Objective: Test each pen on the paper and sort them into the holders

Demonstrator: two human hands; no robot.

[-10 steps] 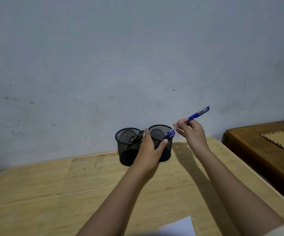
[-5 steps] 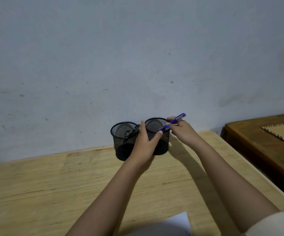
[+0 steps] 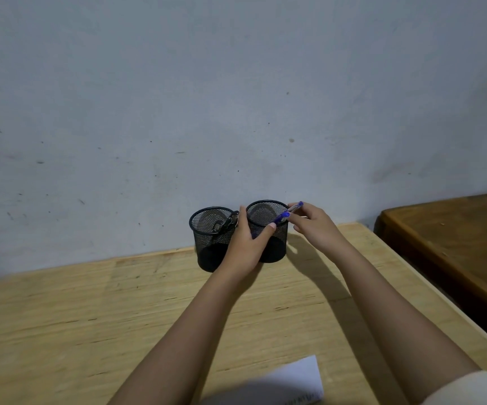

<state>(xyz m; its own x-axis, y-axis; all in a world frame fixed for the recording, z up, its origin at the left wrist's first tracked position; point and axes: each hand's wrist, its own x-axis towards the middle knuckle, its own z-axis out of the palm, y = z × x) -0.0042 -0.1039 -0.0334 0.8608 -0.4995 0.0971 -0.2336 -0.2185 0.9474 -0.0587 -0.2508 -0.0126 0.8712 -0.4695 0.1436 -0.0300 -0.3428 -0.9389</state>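
1. The blue pen point(image 3: 287, 214) has dropped from its raised slant to the rim of the right mesh holder point(image 3: 277, 247), lower end inside.
2. The right hand point(image 3: 313, 226) pinches its upper end; release looks imminent.
3. The left hand point(image 3: 246, 247) grips that holder, steadying it.

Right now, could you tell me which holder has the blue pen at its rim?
The right holder: the blue pen crosses its rim; the left holder shows only dark items.

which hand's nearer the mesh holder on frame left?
Left. The left hand is right beside that mesh holder, gripping the neighbouring holder; the right hand is beyond it, pinching the blue pen.
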